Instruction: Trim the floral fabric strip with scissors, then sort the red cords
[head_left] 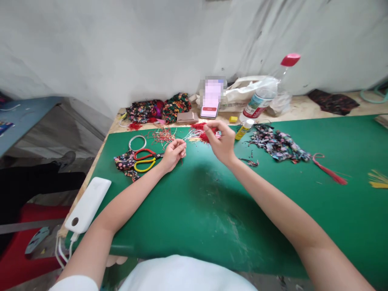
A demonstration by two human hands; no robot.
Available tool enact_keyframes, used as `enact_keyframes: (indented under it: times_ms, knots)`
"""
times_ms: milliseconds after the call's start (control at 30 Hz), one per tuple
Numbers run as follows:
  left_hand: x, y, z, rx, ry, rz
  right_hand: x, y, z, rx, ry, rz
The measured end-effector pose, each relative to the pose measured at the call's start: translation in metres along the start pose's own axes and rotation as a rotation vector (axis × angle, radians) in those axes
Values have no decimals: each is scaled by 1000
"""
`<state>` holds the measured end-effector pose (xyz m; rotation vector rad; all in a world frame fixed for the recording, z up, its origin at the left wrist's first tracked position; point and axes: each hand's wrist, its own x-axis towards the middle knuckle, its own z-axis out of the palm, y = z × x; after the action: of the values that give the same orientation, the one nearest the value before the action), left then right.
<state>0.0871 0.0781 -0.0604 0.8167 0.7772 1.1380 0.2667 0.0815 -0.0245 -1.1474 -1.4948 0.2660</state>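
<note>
My left hand (174, 155) is closed in a pinch above the green mat, just right of the scissors (144, 162) with one red and one yellow handle. A short red strand shows below its fingers; what they hold is hidden. Raised a little higher, my right hand (222, 141) pinches thumb and forefinger together, and anything between them is too small to name. Behind the hands lie a pile of red and white cords (163, 136) and a bundle of red tassels (198, 126). A yellow glue bottle (244, 129) with a white cap stands beside my right hand.
Floral cloth (145, 111), a phone (211, 99) and a large plastic bottle (260, 99) line the back. A roll of tape (137, 143) lies left, near a white power bank (88, 205) with a cable. Fabric scraps (275, 143) and a pink-red tassel (332, 173) lie right.
</note>
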Motion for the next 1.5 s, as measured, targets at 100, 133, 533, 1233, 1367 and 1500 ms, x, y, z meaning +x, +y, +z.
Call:
enact_keyframes:
  times_ms: [100, 133, 533, 1233, 1367, 1500]
  knots:
    - [0, 0, 0, -9, 5, 7, -21, 6, 16, 202, -154, 206]
    - [0, 0, 0, -11, 7, 8, -28, 10, 21, 262, -199, 260]
    - [3, -3, -1, 18, -10, -35, -47, 31, 33, 288, -320, 296]
    - [1, 0, 1, 10, 11, -34, 16, 70, -29, -867, -608, -156]
    - [1, 1, 2, 17, 17, -39, 15, 74, -27, -837, -545, -158]
    - [1, 2, 2, 15, 18, -43, 16, 75, -28, -819, -481, -152]
